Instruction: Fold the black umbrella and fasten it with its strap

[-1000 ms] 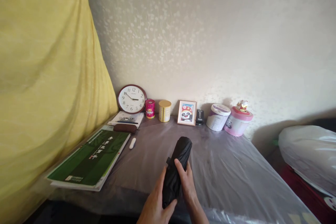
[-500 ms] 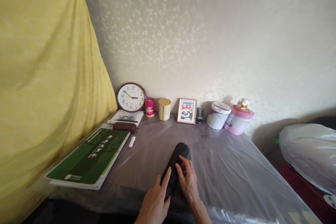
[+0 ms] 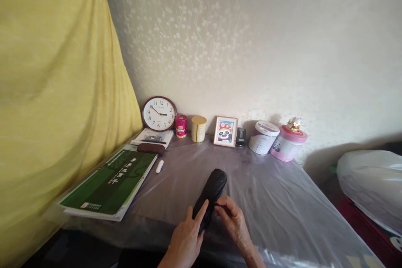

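A black folded umbrella (image 3: 214, 184) lies slantwise on the table, its far end pointing away and slightly to the right. My left hand (image 3: 188, 232) grips its near end, index finger stretched along the top and thumb on the right-hand side. Just right of the umbrella, my right hand (image 3: 232, 220) is closed in a pinch on a small dark strap (image 3: 216, 204) at the umbrella's side. The pinched end is mostly hidden by my fingertips.
A green book (image 3: 109, 184) lies left, with a brown case (image 3: 150, 148) and white stick-like object (image 3: 159, 166) beside it. Along the wall stand a clock (image 3: 159, 113), pink can (image 3: 181, 126), yellow-lidded can (image 3: 199, 129), picture frame (image 3: 225, 131) and two tubs (image 3: 264, 138).
My right hand has moved off the umbrella's top to its right side, fingers now pinched together. My left hand keeps its grip. The view has shifted slightly.
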`<state>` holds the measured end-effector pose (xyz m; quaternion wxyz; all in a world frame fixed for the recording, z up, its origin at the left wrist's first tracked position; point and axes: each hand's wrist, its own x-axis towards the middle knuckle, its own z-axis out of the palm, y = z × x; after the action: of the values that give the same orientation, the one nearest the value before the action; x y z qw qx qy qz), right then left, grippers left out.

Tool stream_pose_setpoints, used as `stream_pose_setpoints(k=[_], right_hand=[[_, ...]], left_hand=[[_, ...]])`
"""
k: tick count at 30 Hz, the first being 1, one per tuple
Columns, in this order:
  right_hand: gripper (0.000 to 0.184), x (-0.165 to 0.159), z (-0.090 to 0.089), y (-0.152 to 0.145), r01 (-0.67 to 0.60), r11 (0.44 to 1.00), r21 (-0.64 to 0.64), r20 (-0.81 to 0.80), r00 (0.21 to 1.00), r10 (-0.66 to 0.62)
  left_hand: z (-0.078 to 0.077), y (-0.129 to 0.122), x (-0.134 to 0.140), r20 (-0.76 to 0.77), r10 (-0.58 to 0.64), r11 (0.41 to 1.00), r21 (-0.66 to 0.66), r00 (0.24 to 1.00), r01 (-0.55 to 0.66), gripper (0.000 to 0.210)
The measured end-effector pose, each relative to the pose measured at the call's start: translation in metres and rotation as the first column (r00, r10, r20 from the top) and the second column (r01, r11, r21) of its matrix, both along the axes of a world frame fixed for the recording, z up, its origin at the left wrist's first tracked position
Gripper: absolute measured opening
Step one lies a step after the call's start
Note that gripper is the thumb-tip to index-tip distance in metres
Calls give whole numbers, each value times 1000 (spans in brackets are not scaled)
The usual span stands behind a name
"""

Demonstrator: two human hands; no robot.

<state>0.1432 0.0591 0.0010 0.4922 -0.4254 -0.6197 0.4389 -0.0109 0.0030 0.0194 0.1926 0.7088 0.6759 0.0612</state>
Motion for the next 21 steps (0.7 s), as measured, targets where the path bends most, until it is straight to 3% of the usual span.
stream_pose_setpoints(k=[5,15,21], right_hand=[[17,-1,11,2,-64,995,-79,-64,996,59],[22,-14,27,28,-266,964,-23,148,952,267],[14,-26,20,39,-174,980,97,390,913,124]], left_hand=[[-2,0,1,-36,-8,1000,4,999,8,70],[-7,-3,3,-59,-36,999,-1,998,36,67],[-12,-3,4,-63,-14,1000,-6,998,14,65]])
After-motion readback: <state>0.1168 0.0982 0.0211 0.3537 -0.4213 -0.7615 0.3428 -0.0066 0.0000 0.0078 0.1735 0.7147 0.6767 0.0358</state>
